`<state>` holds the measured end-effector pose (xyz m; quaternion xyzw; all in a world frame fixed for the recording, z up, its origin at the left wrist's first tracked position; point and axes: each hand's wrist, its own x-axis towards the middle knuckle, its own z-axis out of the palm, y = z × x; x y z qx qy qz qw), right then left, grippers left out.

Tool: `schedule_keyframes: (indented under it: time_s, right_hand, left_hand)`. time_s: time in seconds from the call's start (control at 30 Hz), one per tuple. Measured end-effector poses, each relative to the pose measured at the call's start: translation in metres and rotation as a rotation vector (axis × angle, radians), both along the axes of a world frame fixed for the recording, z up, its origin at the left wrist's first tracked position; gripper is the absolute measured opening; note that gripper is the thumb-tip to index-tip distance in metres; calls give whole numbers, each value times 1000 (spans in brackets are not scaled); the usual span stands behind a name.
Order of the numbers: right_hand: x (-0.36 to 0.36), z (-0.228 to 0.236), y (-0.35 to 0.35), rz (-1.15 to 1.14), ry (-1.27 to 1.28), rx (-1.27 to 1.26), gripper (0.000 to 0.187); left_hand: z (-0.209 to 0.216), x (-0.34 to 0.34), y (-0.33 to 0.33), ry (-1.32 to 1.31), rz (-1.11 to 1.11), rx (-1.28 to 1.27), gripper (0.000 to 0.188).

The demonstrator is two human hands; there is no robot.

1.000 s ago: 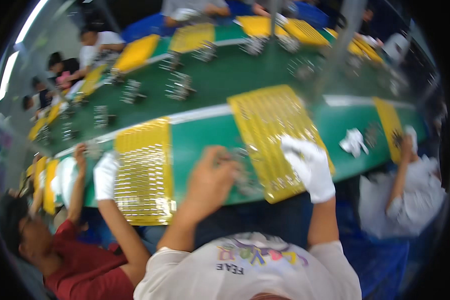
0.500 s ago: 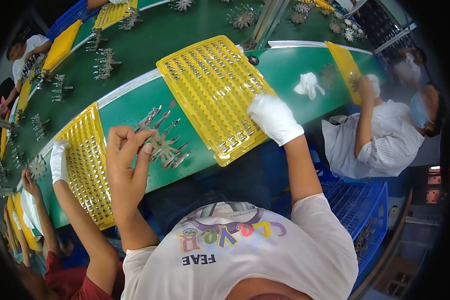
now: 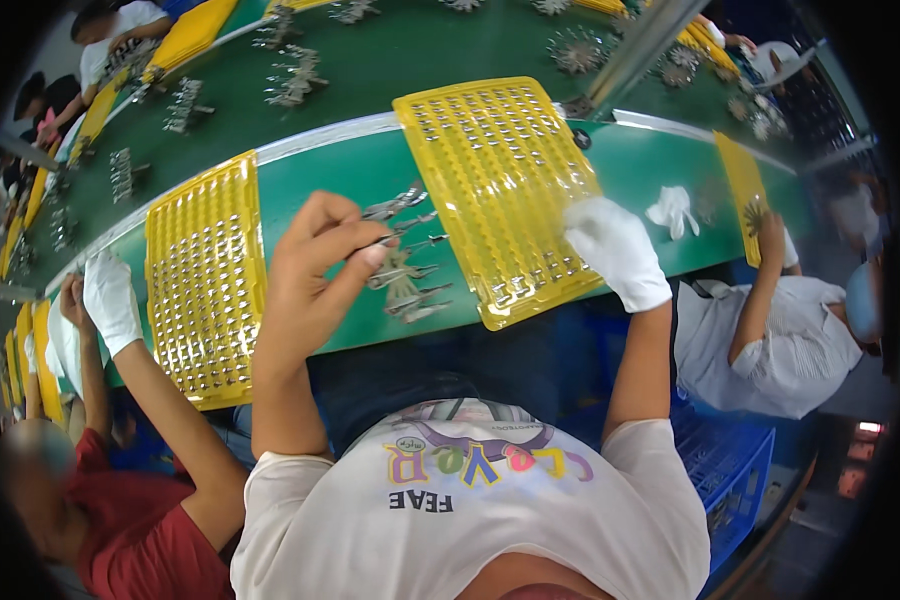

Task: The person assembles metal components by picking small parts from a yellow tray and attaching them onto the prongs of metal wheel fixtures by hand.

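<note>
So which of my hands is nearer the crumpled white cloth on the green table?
Right. Your gloved right hand is just left of the white cloth, at a yellow tray; the bare left hand is farther left, across the tray, holding a metal piece.

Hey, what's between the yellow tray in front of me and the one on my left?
The head view shows your left hand there, its fingertips pinching a spiky metal piece, with the green table visible beneath them.
</note>
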<state>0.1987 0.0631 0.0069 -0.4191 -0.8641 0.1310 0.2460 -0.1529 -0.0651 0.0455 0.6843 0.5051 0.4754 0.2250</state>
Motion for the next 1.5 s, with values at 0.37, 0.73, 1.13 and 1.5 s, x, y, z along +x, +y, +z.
schedule_keyframes:
  time_s: [0.37,0.73,1.13,1.5]
  right_hand:
    - [-112,41,-53,258,488,-280,13]
    - [-129,37,-58,341,497,-225,12]
    - [-128,44,-58,369,373,-218,11]
    - [-127,38,-57,273,549,-194,13]
  left_hand:
    - [3,10,-1,17,-60,21,11]
    - [-1,14,-8,51,-14,68,7]
    - [5,22,-5,271,-28,89,10]
    - [0,36,-12,90,-3,10,32]
